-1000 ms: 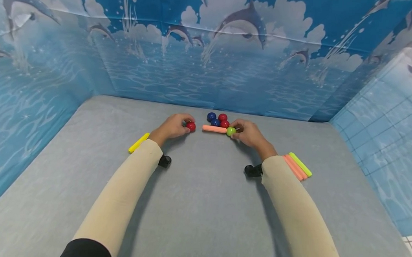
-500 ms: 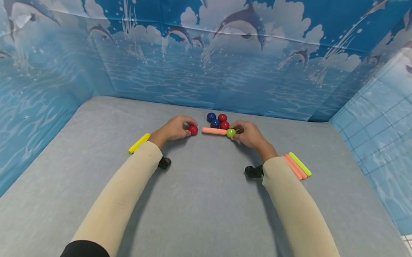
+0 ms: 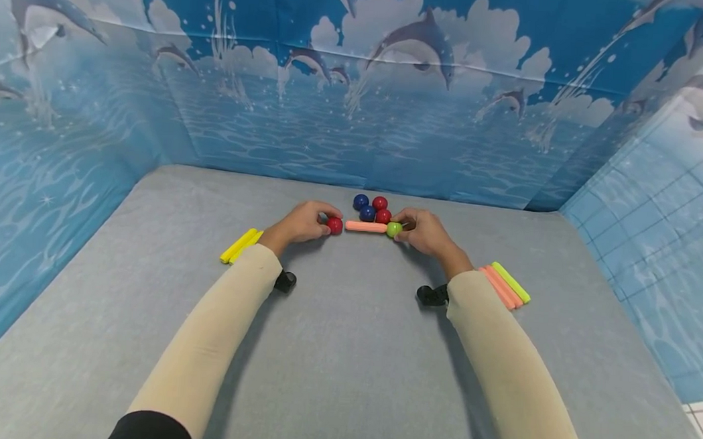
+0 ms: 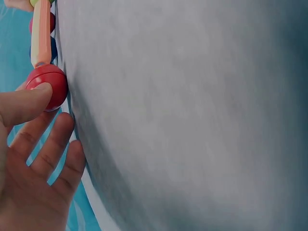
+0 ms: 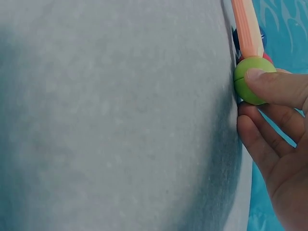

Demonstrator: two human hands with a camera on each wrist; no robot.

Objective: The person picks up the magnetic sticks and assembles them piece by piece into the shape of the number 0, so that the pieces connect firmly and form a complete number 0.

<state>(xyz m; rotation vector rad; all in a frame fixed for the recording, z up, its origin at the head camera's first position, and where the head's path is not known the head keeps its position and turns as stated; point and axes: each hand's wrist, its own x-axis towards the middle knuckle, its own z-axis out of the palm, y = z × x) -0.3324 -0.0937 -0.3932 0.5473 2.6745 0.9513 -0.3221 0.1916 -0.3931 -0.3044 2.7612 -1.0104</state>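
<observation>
Between thumb and fingers my left hand (image 3: 306,222) pinches a red ball (image 3: 335,226), marked by a seam groove in the left wrist view. My right hand (image 3: 426,232) pinches a lime-green ball (image 3: 394,229) against the right end of an orange ribbed stick (image 3: 366,227). In the head view a narrow gap shows between the stick's left end and the red ball. Just behind the stick are two blue balls (image 3: 367,213) and two more red balls (image 3: 383,216) in a tight cluster.
Two yellow sticks (image 3: 240,245) lie left, partly behind the left wrist. Several orange sticks (image 3: 500,288) and a yellow-green stick (image 3: 511,282) lie beside the right forearm. A grey cloth-covered table (image 3: 349,354) ends at a dolphin-print curtain (image 3: 368,140).
My left hand has brought its red ball rightward, close to the orange stick's left end. A second yellow stick now shows by the left wrist. My right hand stays in place on the green ball.
</observation>
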